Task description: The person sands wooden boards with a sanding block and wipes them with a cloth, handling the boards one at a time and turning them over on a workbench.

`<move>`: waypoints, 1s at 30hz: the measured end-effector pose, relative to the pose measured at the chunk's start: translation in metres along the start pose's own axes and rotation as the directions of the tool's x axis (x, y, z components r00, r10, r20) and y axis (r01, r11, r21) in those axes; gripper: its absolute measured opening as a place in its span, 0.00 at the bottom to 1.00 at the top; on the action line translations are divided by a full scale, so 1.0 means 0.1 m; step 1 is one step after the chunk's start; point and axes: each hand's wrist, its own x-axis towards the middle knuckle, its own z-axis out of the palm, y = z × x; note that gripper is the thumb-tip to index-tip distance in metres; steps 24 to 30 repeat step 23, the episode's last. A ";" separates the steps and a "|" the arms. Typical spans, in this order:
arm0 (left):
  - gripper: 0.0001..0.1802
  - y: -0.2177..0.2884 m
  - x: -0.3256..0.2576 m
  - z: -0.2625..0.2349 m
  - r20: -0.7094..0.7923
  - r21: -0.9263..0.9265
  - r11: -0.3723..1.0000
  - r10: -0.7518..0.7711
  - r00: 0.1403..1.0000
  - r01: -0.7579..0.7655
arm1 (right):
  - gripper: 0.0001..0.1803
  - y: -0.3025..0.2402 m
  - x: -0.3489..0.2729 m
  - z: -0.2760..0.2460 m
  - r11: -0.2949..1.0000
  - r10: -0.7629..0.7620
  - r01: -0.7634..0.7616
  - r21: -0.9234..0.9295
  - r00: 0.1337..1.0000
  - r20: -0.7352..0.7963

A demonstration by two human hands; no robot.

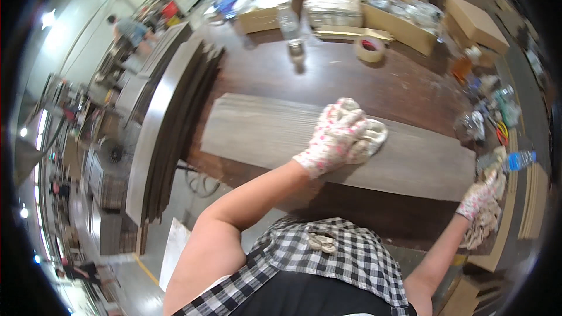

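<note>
My left hand (333, 137), in a white glove with pink spots, is closed on a wadded white cloth (373, 140). It presses the cloth on the middle of a grey wood-grain plank (257, 123) that lies crosswise on the dark table. My right hand (481, 194), in a matching glove, is at the table's right edge beside the plank's end. It rests at a heap of pale rags (485, 225), close to a clear bottle with a blue label (519, 161). Its fingers blend with the rags, so I cannot tell whether it grips anything.
A stack of long panels (161, 134) stands left of the table (345, 70). Along the back are a clear bottle (288, 23), a tape roll (370, 50) and open cardboard boxes (404, 34). An amber bottle (463, 65) is at the right. Another person (130, 30) works far left.
</note>
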 end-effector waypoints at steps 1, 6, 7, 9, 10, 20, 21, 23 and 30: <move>0.24 -0.24 -0.22 -0.17 -0.051 0.061 0.998 -0.032 0.998 0.035 | 0.24 0.19 -0.02 0.13 0.995 0.077 -0.078 0.054 0.997 0.022; 0.17 -1.50 -1.24 -1.04 -0.323 0.326 0.867 -0.272 0.906 0.376 | 0.23 -0.51 0.09 -0.21 0.463 0.272 -0.262 0.847 0.951 0.145; 0.11 -1.74 -1.47 -1.21 -0.379 0.268 0.777 -0.459 0.804 0.570 | 0.23 -0.69 0.07 -0.28 0.457 0.254 -0.257 0.852 0.955 0.152; 0.12 -2.44 -2.36 -1.48 -0.443 0.479 0.514 -0.558 0.702 0.711 | 0.25 -1.30 -0.04 -0.67 0.807 -0.239 0.253 0.534 0.966 -0.096; 0.16 -2.45 -2.47 -1.53 -0.544 -0.104 0.559 -0.724 0.424 0.823 | 0.25 -1.49 -0.10 -0.82 0.816 -0.240 0.255 0.520 0.966 -0.097; 0.23 -1.90 -2.65 -1.12 0.295 -0.766 0.095 -0.827 0.478 0.636 | 0.45 -2.46 -0.72 -1.63 0.114 -0.731 -0.956 0.272 0.105 0.674; 0.23 -1.82 -2.53 -1.06 0.236 -0.792 0.149 -0.820 0.522 0.592 | 0.43 -2.47 -0.77 -1.62 0.069 -0.751 -0.974 0.216 0.092 0.654; 0.15 -1.85 -2.60 -1.01 0.304 -0.721 0.174 -0.790 0.532 0.671 | 0.40 -2.36 -0.89 -1.55 -0.007 -0.766 -0.967 0.253 0.168 0.621; 0.15 -1.85 -2.60 -1.01 0.304 -0.721 0.174 -0.790 0.532 0.671 | 0.40 -2.36 -0.89 -1.55 -0.007 -0.766 -0.967 0.253 0.168 0.621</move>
